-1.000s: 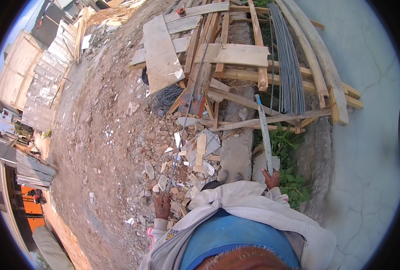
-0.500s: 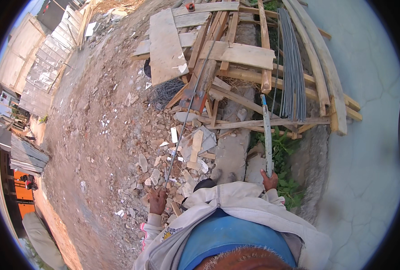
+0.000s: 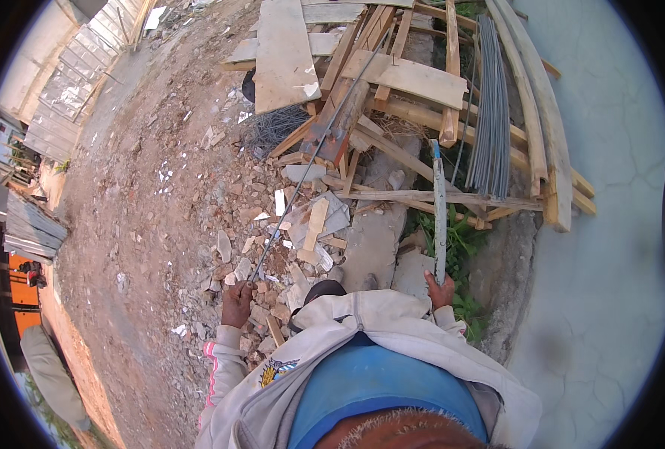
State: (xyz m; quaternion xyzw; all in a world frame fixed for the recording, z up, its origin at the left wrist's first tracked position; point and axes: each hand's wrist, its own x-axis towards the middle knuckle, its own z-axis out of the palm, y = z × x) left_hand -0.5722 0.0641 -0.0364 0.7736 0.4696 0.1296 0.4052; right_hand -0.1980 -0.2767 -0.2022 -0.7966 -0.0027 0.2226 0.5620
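My left hand (image 3: 236, 303) is closed round the near end of a long thin steel rod (image 3: 291, 198). The rod slants away to the right, over a rusty metal plate (image 3: 325, 144) on a wooden beam, and on beneath a pale board. On the right, my right hand (image 3: 440, 289) grips the lower end of a long, whitish, worn metal bar (image 3: 439, 217) with a blue far tip. That bar points away from me, its tip near the end of a timber. Some fingers of both hands are hidden.
Boards and timbers (image 3: 415, 78) form a rough stack ahead, with a bundle of grey steel rods (image 3: 489, 112) at its right. Tangled wire (image 3: 280, 129) lies beside it. Broken rubble (image 3: 224, 247) covers the ground on the left. Green plants (image 3: 456, 247) grow beside a pale wall (image 3: 598, 224).
My left hand has moved left and outward, swinging the rod's near end left with it. My right hand still grips the bar. The whole view has shifted slightly.
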